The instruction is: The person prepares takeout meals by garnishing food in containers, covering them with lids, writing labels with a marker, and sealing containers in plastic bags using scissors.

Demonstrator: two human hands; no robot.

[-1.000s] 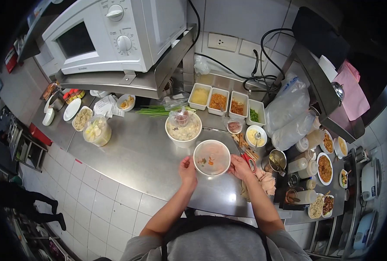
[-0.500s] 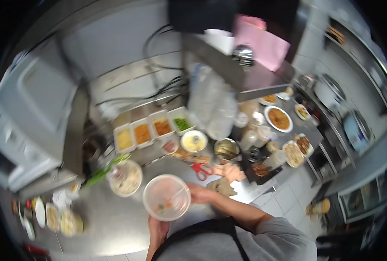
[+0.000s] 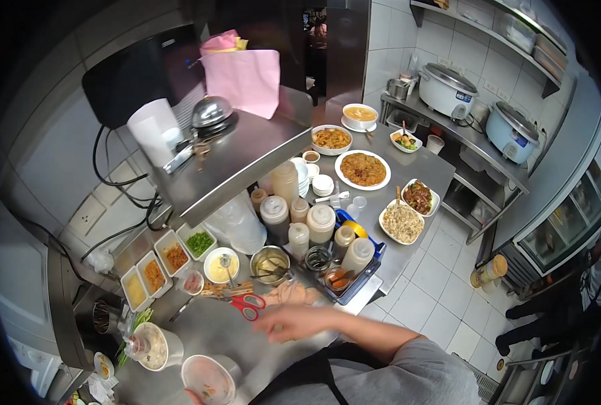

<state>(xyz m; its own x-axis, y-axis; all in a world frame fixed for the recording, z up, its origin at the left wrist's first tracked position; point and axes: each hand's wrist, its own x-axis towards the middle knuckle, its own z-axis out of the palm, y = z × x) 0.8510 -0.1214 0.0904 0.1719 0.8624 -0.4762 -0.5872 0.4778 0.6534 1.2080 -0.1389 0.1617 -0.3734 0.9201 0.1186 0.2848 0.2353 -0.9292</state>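
At the bottom of the view a translucent tub (image 3: 209,379) with a few orange and green scraps inside is held by my left hand (image 3: 194,397), of which only the fingertips show at its edge. My right hand (image 3: 288,324) is off the tub, over the counter just below the red-handled scissors (image 3: 248,306) and a crumpled pink cloth (image 3: 292,294); its fingers are blurred. A white tub (image 3: 158,345) with pale food and a small bag on top stands behind the translucent one.
Four trays of toppings (image 3: 175,258), a metal pot (image 3: 270,263) and a blue crate (image 3: 361,270) of sauce bottles line the counter. Beyond lie plated dishes (image 3: 362,169). A steel shelf (image 3: 266,152) overhangs the counter. A person (image 3: 590,283) stands at the far right.
The view has swung to the right, bringing the plated dishes and rice cookers closer to the middle. My right hand has let go of the translucent tub and moved away from it.
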